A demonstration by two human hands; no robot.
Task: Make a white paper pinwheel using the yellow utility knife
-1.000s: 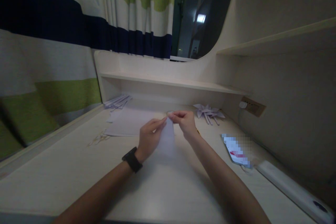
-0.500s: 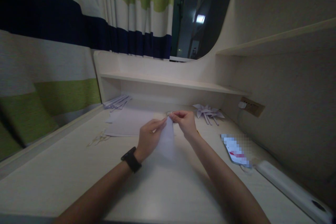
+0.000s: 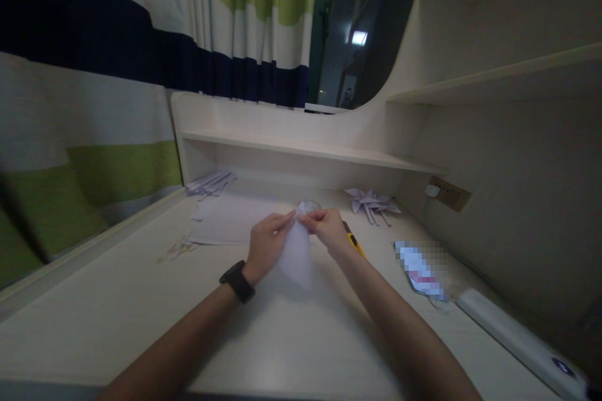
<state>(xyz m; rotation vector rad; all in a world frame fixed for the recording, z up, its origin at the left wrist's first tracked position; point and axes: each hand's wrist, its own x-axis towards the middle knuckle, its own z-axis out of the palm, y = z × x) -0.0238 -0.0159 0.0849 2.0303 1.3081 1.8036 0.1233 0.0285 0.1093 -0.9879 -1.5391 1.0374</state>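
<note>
A folded piece of white paper (image 3: 297, 257) hangs between my hands above the desk, its upper end coming to a point. My left hand (image 3: 270, 241) pinches its upper left edge between thumb and fingers. On the other side, my right hand (image 3: 327, 227) pinches the paper close to that tip, fingertips almost meeting the left ones. Just behind the tip sits a small round clear object (image 3: 311, 205), partly covered. A yellow and black utility knife (image 3: 356, 244) lies beside my right wrist, which hides part of it.
White paper sheets (image 3: 226, 216) lie at the back left, with rolled paper sticks (image 3: 211, 183) behind and tangled string (image 3: 176, 249) in front. Paper pinwheels (image 3: 373, 202) rest at the back right. A phone (image 3: 420, 270) and a long white device (image 3: 517, 338) are along the right side.
My right hand has come slightly down and left along the paper's tip. The round clear object and the utility knife show more now.
</note>
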